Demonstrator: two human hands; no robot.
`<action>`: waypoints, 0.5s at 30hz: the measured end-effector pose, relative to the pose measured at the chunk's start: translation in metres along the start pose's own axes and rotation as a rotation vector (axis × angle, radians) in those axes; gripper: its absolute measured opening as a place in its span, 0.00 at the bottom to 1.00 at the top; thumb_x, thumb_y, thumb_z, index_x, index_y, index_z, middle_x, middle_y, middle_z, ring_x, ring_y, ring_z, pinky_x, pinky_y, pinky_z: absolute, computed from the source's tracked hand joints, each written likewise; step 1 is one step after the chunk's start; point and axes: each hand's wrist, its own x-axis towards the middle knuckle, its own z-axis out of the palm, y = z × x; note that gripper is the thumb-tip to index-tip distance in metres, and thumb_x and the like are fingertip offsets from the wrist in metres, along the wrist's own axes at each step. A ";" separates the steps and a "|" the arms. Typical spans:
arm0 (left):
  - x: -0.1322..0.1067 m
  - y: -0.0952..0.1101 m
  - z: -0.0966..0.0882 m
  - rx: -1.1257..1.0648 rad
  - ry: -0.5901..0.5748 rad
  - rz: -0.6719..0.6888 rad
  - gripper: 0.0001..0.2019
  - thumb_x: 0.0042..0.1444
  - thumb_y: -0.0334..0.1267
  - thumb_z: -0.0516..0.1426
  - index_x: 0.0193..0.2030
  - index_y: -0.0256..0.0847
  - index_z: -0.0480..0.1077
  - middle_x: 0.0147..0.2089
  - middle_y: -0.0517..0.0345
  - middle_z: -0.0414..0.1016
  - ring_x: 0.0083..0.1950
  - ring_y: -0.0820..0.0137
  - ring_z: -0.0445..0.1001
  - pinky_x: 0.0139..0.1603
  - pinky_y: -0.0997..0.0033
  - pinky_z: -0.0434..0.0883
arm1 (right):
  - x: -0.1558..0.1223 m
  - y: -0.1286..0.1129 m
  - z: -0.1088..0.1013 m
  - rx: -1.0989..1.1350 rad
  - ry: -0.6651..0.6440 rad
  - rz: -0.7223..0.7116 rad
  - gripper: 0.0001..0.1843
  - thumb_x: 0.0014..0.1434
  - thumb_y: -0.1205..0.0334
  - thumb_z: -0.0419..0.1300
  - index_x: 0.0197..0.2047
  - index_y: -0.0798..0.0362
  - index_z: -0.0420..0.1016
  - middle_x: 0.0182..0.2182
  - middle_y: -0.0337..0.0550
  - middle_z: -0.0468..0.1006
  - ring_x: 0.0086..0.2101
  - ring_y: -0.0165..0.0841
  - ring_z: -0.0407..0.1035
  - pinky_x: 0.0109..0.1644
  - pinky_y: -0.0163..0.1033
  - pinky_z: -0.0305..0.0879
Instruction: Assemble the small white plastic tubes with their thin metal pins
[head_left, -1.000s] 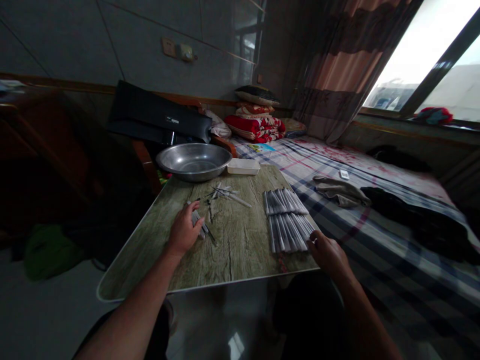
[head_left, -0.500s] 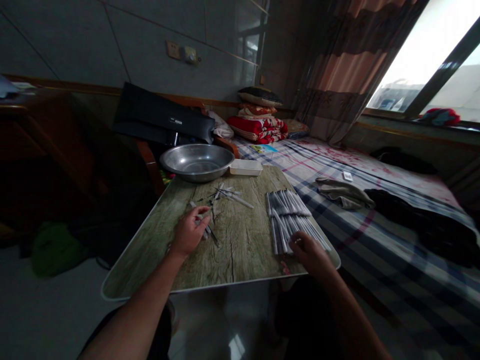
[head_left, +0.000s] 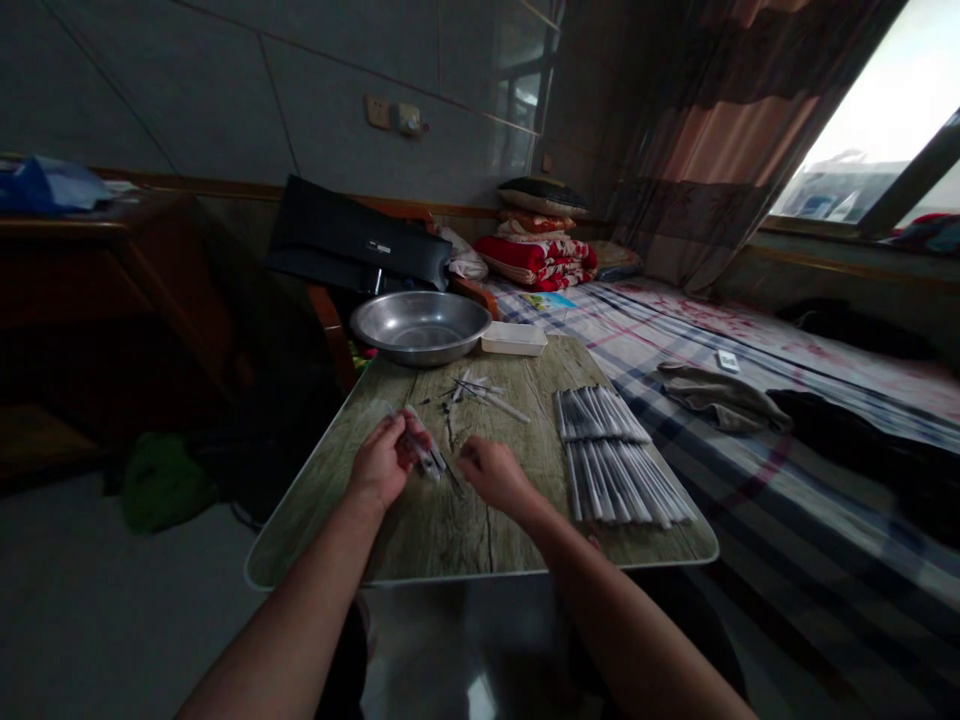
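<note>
My left hand [head_left: 384, 462] is closed around several clear pen barrels [head_left: 426, 455], which stick out past the fingertips. My right hand [head_left: 495, 472] is over the middle of the table, fingers curled inward; whatever is in them, if anything, is hidden. Between the hands a thin dark pen refill [head_left: 451, 474] slants down toward the tabletop. Farther back lies a loose pile of pen parts [head_left: 478, 388], clear tubes and dark thin pieces crossed over one another. On the right, pens [head_left: 622, 480] with whitish clear barrels lie side by side in two rows.
A steel basin [head_left: 421, 325] and a white shallow tray [head_left: 514, 340] stand at the back edge of the wood-grain table [head_left: 480, 545]. A bed [head_left: 750, 440] with a checked sheet runs along the right side. A dark case [head_left: 360, 240] leans on a chair behind.
My right hand has moved left from the pen rows to the table's middle, near my left hand. The pens there lie straighter. The view has turned slightly left.
</note>
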 end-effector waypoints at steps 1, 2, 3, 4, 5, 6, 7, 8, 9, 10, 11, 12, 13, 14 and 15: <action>0.003 0.006 -0.004 -0.024 0.043 0.036 0.04 0.54 0.34 0.58 0.37 0.38 0.68 0.24 0.64 0.70 0.25 0.74 0.73 0.28 0.72 0.73 | 0.008 0.005 -0.003 -0.036 0.013 0.020 0.08 0.57 0.65 0.55 0.36 0.53 0.75 0.29 0.44 0.79 0.31 0.32 0.71 0.33 0.32 0.56; 0.005 0.010 -0.008 -0.047 0.076 0.060 0.03 0.54 0.33 0.57 0.36 0.38 0.68 0.23 0.65 0.68 0.23 0.76 0.71 0.26 0.75 0.71 | 0.016 0.010 -0.006 -0.074 0.015 0.042 0.09 0.56 0.67 0.54 0.36 0.53 0.76 0.31 0.45 0.79 0.33 0.33 0.72 0.34 0.32 0.57; 0.006 0.014 -0.011 -0.069 0.098 0.077 0.03 0.55 0.33 0.57 0.36 0.38 0.68 0.22 0.66 0.66 0.21 0.77 0.68 0.24 0.77 0.69 | 0.023 0.015 -0.008 -0.110 0.006 0.051 0.10 0.55 0.69 0.54 0.35 0.54 0.77 0.32 0.46 0.80 0.34 0.33 0.72 0.35 0.33 0.57; 0.007 0.017 -0.013 -0.090 0.113 0.086 0.02 0.55 0.33 0.56 0.36 0.38 0.68 0.21 0.67 0.64 0.20 0.78 0.66 0.22 0.79 0.68 | 0.030 0.019 -0.009 -0.139 -0.009 0.056 0.11 0.55 0.70 0.53 0.35 0.54 0.77 0.33 0.46 0.80 0.35 0.34 0.72 0.36 0.33 0.57; 0.008 0.019 -0.015 -0.108 0.124 0.085 0.02 0.55 0.33 0.56 0.35 0.38 0.68 0.20 0.68 0.63 0.19 0.79 0.64 0.21 0.80 0.66 | 0.035 0.022 -0.009 -0.162 -0.025 0.058 0.11 0.54 0.70 0.53 0.35 0.54 0.78 0.34 0.47 0.80 0.35 0.34 0.72 0.36 0.33 0.57; 0.008 0.020 -0.016 -0.120 0.131 0.082 0.02 0.55 0.32 0.56 0.35 0.38 0.68 0.20 0.68 0.62 0.18 0.79 0.63 0.21 0.80 0.65 | 0.039 0.023 -0.008 -0.177 -0.043 0.053 0.12 0.54 0.70 0.54 0.35 0.54 0.78 0.34 0.47 0.80 0.35 0.34 0.72 0.37 0.33 0.57; 0.008 0.020 -0.016 -0.126 0.137 0.077 0.02 0.55 0.32 0.56 0.35 0.38 0.68 0.19 0.68 0.61 0.18 0.80 0.62 0.20 0.80 0.64 | 0.041 0.023 -0.006 -0.185 -0.059 0.044 0.12 0.53 0.70 0.54 0.34 0.54 0.79 0.33 0.47 0.80 0.35 0.34 0.72 0.37 0.33 0.57; 0.008 0.020 -0.016 -0.125 0.144 0.074 0.02 0.55 0.33 0.56 0.35 0.38 0.68 0.19 0.68 0.61 0.18 0.80 0.62 0.20 0.80 0.64 | 0.042 0.022 -0.004 -0.189 -0.074 0.031 0.12 0.53 0.70 0.54 0.34 0.55 0.79 0.33 0.47 0.80 0.35 0.34 0.72 0.36 0.33 0.57; 0.008 0.020 -0.016 -0.119 0.148 0.073 0.02 0.54 0.33 0.56 0.35 0.38 0.68 0.19 0.69 0.60 0.18 0.80 0.62 0.21 0.80 0.64 | 0.042 0.020 0.000 -0.190 -0.090 0.014 0.12 0.53 0.70 0.54 0.34 0.54 0.79 0.32 0.46 0.80 0.34 0.34 0.71 0.36 0.33 0.57; 0.008 0.019 -0.015 -0.108 0.149 0.074 0.03 0.54 0.34 0.57 0.35 0.38 0.68 0.19 0.69 0.60 0.18 0.80 0.62 0.21 0.80 0.63 | 0.041 0.017 0.004 -0.190 -0.102 -0.005 0.12 0.52 0.70 0.54 0.34 0.54 0.79 0.32 0.45 0.80 0.34 0.33 0.71 0.36 0.33 0.57; 0.008 0.019 -0.015 -0.096 0.148 0.078 0.04 0.53 0.34 0.58 0.35 0.38 0.68 0.19 0.69 0.60 0.18 0.80 0.62 0.21 0.80 0.63 | 0.039 0.014 0.008 -0.194 -0.110 -0.023 0.11 0.52 0.69 0.55 0.34 0.54 0.79 0.32 0.45 0.80 0.34 0.33 0.71 0.36 0.33 0.57; 0.008 0.019 -0.015 -0.085 0.146 0.083 0.05 0.52 0.35 0.59 0.35 0.39 0.68 0.20 0.69 0.60 0.19 0.80 0.62 0.21 0.80 0.63 | 0.038 0.010 0.012 -0.199 -0.113 -0.042 0.11 0.52 0.68 0.55 0.35 0.54 0.79 0.32 0.45 0.80 0.34 0.33 0.71 0.36 0.33 0.58; 0.008 0.019 -0.015 -0.078 0.143 0.088 0.05 0.52 0.36 0.59 0.35 0.39 0.68 0.20 0.69 0.60 0.19 0.80 0.62 0.21 0.80 0.63 | 0.037 0.007 0.016 -0.208 -0.114 -0.060 0.11 0.52 0.67 0.56 0.35 0.53 0.79 0.33 0.45 0.79 0.35 0.34 0.71 0.37 0.33 0.58; 0.009 0.018 -0.015 -0.074 0.140 0.093 0.06 0.51 0.36 0.59 0.35 0.39 0.68 0.20 0.69 0.61 0.19 0.80 0.62 0.21 0.80 0.63 | 0.037 0.005 0.020 -0.218 -0.112 -0.077 0.11 0.52 0.67 0.56 0.36 0.53 0.79 0.34 0.46 0.79 0.36 0.34 0.71 0.38 0.34 0.58; 0.009 0.018 -0.015 -0.074 0.137 0.096 0.06 0.51 0.36 0.59 0.35 0.39 0.68 0.20 0.69 0.61 0.19 0.80 0.62 0.21 0.80 0.63 | 0.037 0.003 0.023 -0.229 -0.109 -0.090 0.11 0.53 0.66 0.56 0.37 0.53 0.78 0.35 0.47 0.79 0.37 0.35 0.71 0.39 0.34 0.58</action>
